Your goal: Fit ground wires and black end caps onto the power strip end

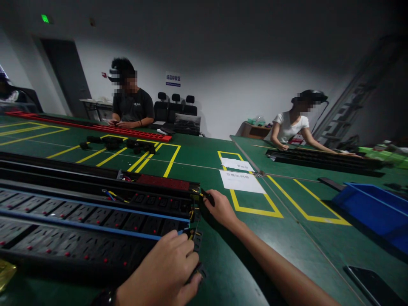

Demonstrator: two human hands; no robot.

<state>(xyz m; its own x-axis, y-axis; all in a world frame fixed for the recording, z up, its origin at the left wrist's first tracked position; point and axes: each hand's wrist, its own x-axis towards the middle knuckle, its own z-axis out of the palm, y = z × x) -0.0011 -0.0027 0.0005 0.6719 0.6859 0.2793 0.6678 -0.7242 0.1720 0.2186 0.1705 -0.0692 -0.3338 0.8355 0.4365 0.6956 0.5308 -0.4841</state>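
Observation:
Several long black power strips with socket faces and small red parts lie side by side at the left. My left hand (165, 267) is closed at the right end of the nearest power strip (79, 246), fingers curled over it; a dark end part (196, 272) shows by the thumb. My right hand (221, 208) pinches a small black piece (208, 197) beside the end of a farther strip (156, 200). Yellow-and-green wire (191, 212) sticks out at the strip ends, between my hands. The exact shape of the pinched piece is mostly hidden by my fingers.
Printed paper sheets (242, 181) lie on the green table (204, 161) with yellow tape outlines. A blue bin (376, 208) and a phone (376, 284) are at the right. Black parts (117, 143) and a red rail (134, 132) lie farther back. Two people work across the table.

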